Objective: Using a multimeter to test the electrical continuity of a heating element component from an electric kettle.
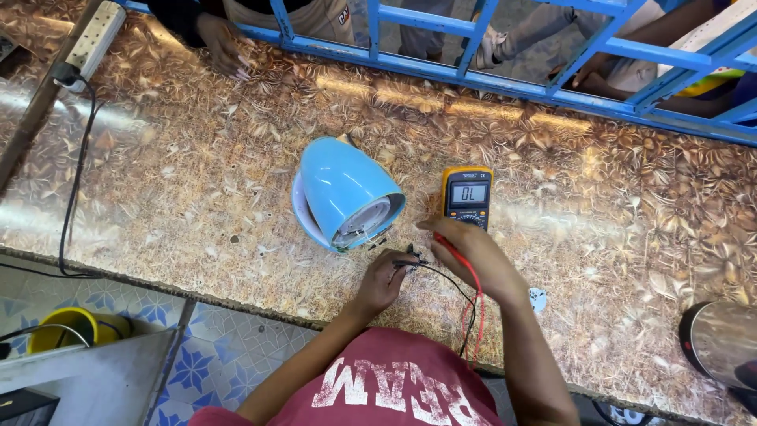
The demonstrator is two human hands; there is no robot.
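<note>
A light blue electric kettle [344, 192] lies on its side on the patterned brown counter [197, 173], its open underside facing me. Right of it sits a yellow-edged digital multimeter [467, 197] with a lit display. My left hand [383, 281] grips the black test probe [406, 263], whose tip points toward the kettle's underside. My right hand [473, 248] pinches the red test probe [449, 246] just below the meter. Red and black leads [473, 304] trail back toward my body.
A power strip [93, 35] with a black cable [75, 181] lies at the far left. Another person's hand [221, 45] rests on the far edge by a blue metal frame [512, 83]. A steel kettle [721, 343] sits at the right, a yellow bucket [67, 327] lower left.
</note>
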